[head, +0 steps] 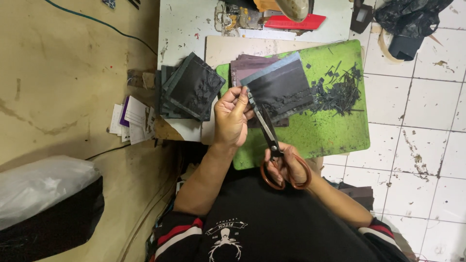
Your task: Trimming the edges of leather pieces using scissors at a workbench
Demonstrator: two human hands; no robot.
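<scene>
My left hand (233, 115) pinches the near left corner of a dark square piece of material (283, 87) held over the green cutting mat (340, 131). My right hand (286, 165) grips scissors (272, 145) with orange-brown handles; the blades point up at the edge of the dark piece beside my left thumb. A purple-grey piece (250, 64) lies under the dark one. A stack of similar dark squares (190, 87) rests left of my left hand.
A heap of dark trimmings (340, 90) lies on the mat's right side. Paper slips (130, 119) sit at the left of the low white table (184, 24). Tiled floor (417, 121) is at right; a plastic-wrapped bundle (43, 194) at lower left.
</scene>
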